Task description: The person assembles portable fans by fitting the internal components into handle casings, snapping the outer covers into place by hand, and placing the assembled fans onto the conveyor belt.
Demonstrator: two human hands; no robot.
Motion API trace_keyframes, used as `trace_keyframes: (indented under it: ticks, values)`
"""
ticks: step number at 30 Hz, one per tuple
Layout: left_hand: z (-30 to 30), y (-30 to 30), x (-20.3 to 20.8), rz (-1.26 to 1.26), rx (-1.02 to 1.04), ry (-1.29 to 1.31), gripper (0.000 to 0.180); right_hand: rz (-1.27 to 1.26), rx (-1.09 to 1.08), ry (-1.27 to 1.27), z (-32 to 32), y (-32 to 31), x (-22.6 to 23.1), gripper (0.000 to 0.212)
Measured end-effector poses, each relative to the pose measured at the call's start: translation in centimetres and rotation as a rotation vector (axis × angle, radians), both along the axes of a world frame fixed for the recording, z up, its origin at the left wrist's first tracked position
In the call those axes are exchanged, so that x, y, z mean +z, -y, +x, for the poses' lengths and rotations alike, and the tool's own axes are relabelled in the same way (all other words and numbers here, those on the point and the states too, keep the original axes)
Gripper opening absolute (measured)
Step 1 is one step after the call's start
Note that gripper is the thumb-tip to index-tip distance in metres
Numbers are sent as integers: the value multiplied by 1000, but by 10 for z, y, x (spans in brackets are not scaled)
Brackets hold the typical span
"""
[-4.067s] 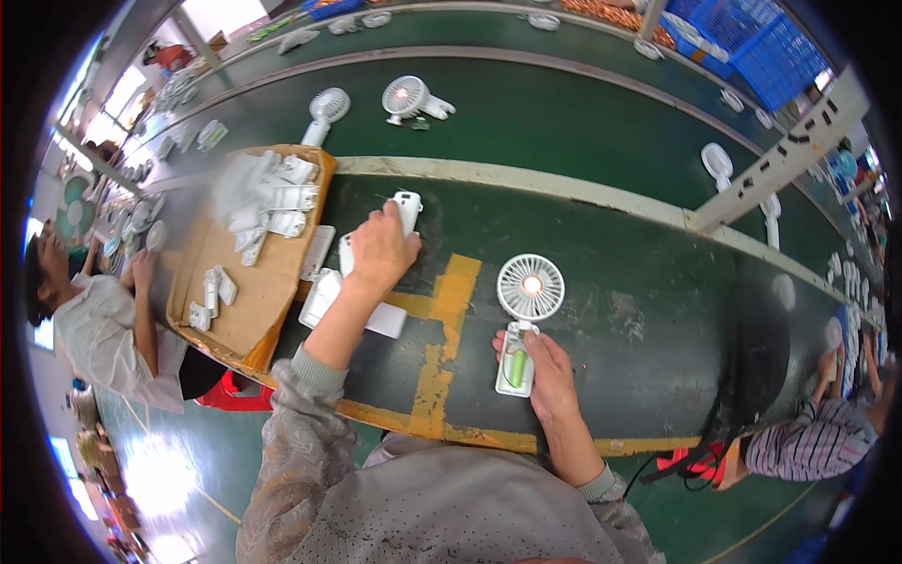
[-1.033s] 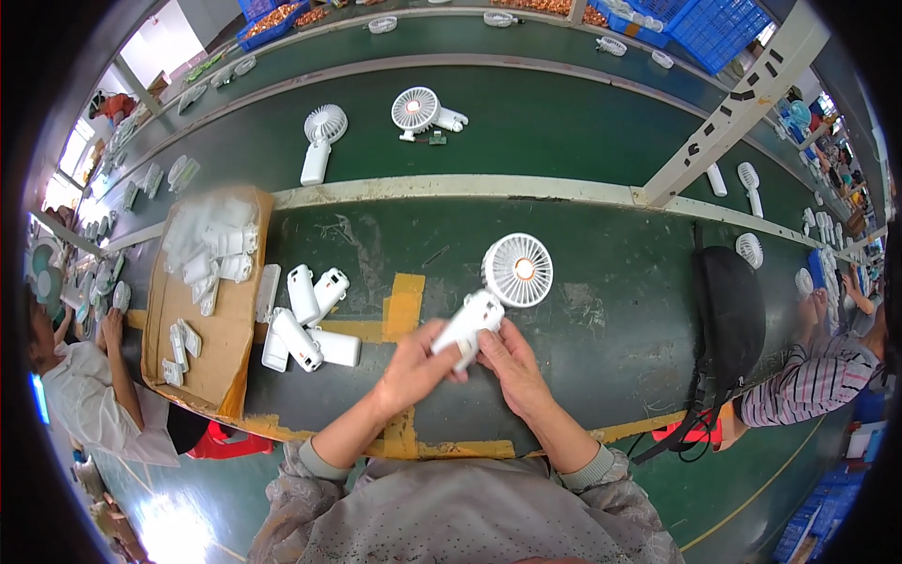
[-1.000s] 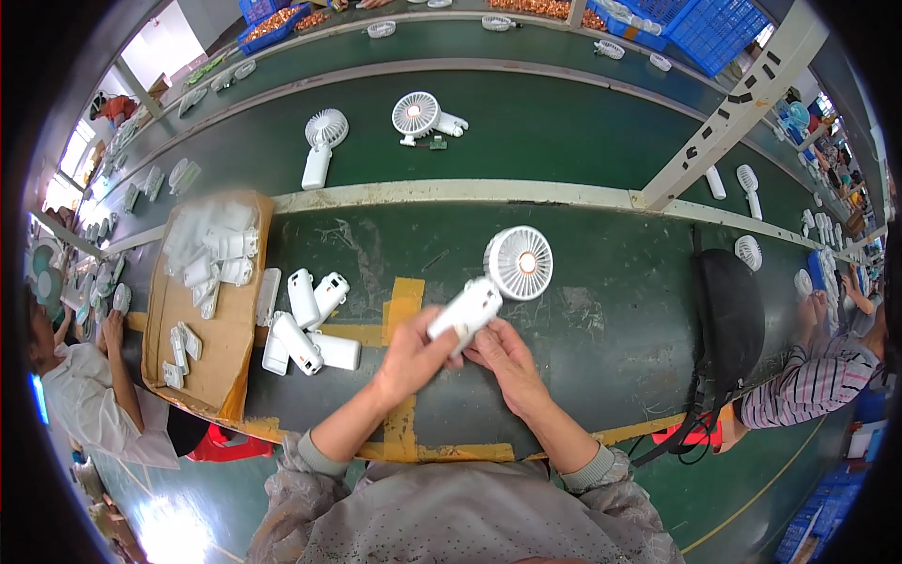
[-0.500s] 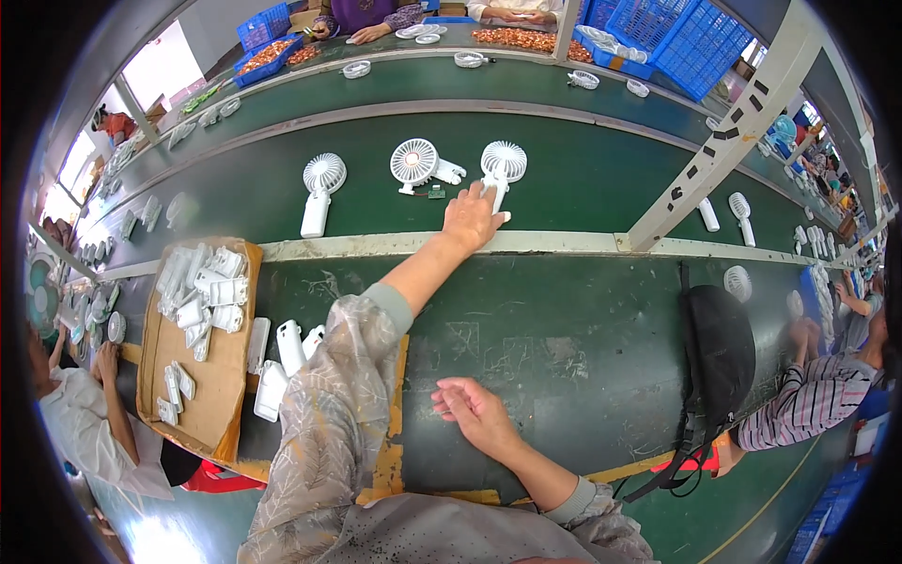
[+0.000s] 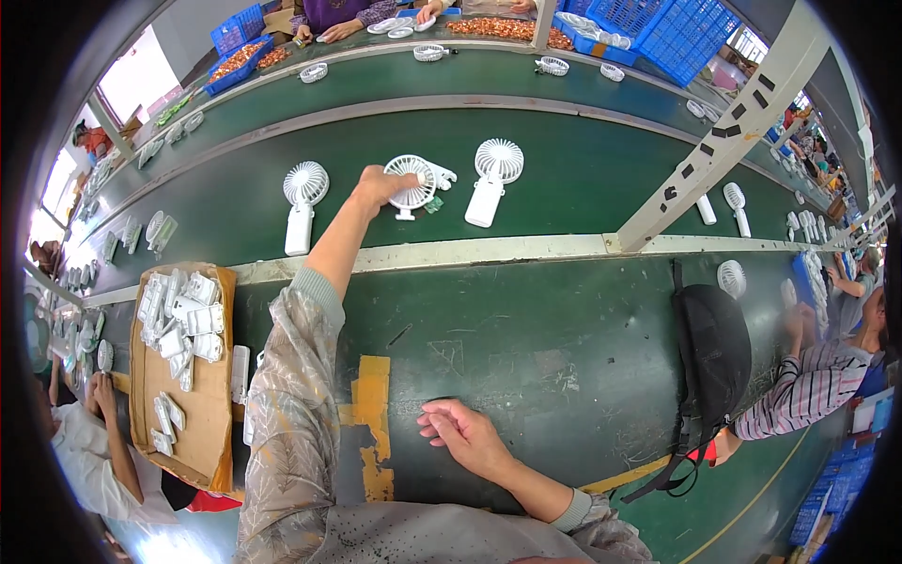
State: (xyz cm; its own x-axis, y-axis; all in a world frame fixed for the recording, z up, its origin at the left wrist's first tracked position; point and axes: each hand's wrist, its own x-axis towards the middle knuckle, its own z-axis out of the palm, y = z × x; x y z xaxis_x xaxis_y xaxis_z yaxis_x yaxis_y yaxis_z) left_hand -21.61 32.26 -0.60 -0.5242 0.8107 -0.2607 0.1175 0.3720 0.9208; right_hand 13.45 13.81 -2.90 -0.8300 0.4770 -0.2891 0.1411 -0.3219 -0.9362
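Note:
My left hand [image 5: 378, 190] reaches over the belt and has its fingers on a round white fan head [image 5: 410, 195]. Behind that fan head a white handle part [image 5: 443, 176] sticks out, with a small green circuit board [image 5: 433, 204] beside it. To its right lies a white handheld fan [image 5: 490, 179], apart from my hand. Another white handheld fan [image 5: 303, 202] lies to the left. My right hand [image 5: 467, 438] hovers or rests at the near side of the green worktable, its fingers loosely bent, thumb apart, holding nothing.
A cardboard tray [image 5: 193, 459] of white plastic housings stands at the left. A black bag [image 5: 716, 348] lies at the right. A slanted metal post [image 5: 723, 132] rises from the belt's rail [image 5: 489, 249]. Co-workers sit on both sides and opposite, near blue crates [image 5: 691, 42].
My left hand has let go of the right-hand fan and moved left onto the round fan head. My right hand has barely moved. The view has shifted slightly.

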Motion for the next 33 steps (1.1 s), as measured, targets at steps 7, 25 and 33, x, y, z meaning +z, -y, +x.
trace_keyframes:
  ticks: [7, 25, 33]
  values:
    - [31, 56, 49, 223, 102, 60, 53, -70, -35, -64, 0, 3, -5, 22]
    - [187, 241, 64, 423, 111, 636, 38, 10, 243, -31, 15, 8, 13, 39]
    - [180, 273, 54, 485, 269, 686, 44, -513, 232, -134, 29, 21, 30, 29]
